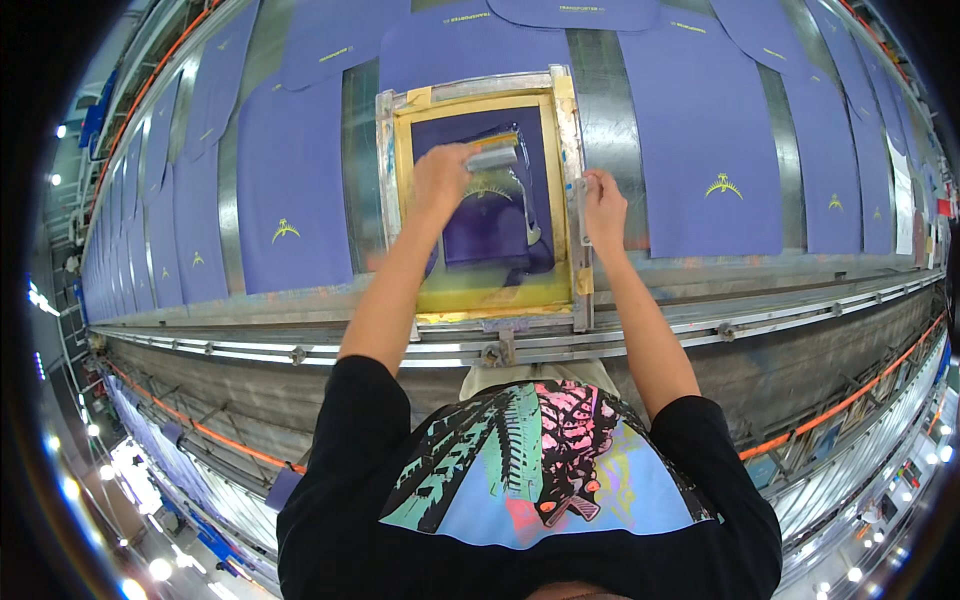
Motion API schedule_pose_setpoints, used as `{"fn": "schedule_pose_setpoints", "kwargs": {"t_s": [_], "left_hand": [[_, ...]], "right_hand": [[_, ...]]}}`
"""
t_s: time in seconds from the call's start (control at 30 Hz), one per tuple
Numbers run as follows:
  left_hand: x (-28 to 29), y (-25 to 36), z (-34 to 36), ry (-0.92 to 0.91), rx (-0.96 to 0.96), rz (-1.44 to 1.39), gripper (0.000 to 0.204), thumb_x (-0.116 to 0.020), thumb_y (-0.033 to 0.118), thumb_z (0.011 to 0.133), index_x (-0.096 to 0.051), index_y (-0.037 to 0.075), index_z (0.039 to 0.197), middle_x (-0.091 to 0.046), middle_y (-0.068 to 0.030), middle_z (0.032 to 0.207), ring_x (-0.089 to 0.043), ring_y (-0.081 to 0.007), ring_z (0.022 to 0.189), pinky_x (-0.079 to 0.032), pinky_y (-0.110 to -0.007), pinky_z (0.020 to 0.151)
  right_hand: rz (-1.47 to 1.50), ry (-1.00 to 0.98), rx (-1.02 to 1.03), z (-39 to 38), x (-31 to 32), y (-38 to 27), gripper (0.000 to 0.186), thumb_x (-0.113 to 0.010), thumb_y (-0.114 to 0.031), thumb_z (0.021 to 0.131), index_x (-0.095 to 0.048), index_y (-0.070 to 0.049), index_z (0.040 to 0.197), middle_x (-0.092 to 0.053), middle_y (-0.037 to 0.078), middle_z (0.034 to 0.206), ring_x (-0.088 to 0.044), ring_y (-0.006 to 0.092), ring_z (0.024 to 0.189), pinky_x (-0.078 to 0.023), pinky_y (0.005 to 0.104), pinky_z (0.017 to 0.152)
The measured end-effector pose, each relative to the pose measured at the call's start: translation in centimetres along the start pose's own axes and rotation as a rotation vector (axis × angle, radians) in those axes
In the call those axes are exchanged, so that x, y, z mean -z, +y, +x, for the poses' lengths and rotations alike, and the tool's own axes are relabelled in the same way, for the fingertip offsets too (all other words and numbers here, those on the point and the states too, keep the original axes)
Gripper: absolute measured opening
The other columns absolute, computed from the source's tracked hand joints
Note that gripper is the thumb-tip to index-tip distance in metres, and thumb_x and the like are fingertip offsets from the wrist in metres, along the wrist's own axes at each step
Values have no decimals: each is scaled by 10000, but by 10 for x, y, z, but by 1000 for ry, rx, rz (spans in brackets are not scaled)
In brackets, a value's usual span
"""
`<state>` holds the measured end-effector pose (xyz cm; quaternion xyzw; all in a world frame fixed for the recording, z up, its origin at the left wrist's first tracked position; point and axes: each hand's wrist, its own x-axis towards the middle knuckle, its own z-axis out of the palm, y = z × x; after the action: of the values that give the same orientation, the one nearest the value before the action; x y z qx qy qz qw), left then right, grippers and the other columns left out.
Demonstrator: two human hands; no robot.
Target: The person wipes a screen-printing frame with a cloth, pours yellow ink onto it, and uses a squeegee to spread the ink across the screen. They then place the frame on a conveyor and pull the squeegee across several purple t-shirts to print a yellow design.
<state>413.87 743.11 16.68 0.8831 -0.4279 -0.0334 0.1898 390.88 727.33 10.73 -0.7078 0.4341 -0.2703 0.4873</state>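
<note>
A screen printing frame with a yellow-taped inner border lies on the long table in front of me. Its mesh shows dark purple, with a pale curved design and wet-looking streaks of ink. My left hand is closed around a squeegee, which rests on the upper part of the mesh. At the frame's right side, my right hand has its fingers closed on a clear strip-like handle along the edge. The fabric under the screen is mostly hidden by it.
Purple fabric panels with small yellow prints line the table on both sides, more lying beyond the frame. A metal rail runs along the near table edge, close to my body. An orange cable or pipe stretches below it.
</note>
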Motion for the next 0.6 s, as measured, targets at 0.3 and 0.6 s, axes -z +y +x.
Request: {"fn": "schedule_pose_setpoints", "kwargs": {"t_s": [0.3, 0.6], "left_hand": [[-11, 10, -138, 23, -169, -52, 447, -704, -34, 749, -799, 222, 1103, -774, -29, 1126, -720, -281, 1038, -556, -432, 934], [23, 14, 21, -134, 186, 32, 359, -734, 111, 789, -811, 251, 1110, -772, -124, 1011, -734, -345, 913, -585, -450, 818]], "right_hand": [[-22, -22, -30, -1, 3, -5, 199, -544, -185, 1062, -684, -52, 1105, -575, 161, 639, -527, 274, 546, -421, 420, 579], [12, -17, 19, -1, 5, -2, 194, -550, -181, 1056, -684, -56, 1119, -652, 202, 746, -618, 337, 644, -481, 427, 652]]}}
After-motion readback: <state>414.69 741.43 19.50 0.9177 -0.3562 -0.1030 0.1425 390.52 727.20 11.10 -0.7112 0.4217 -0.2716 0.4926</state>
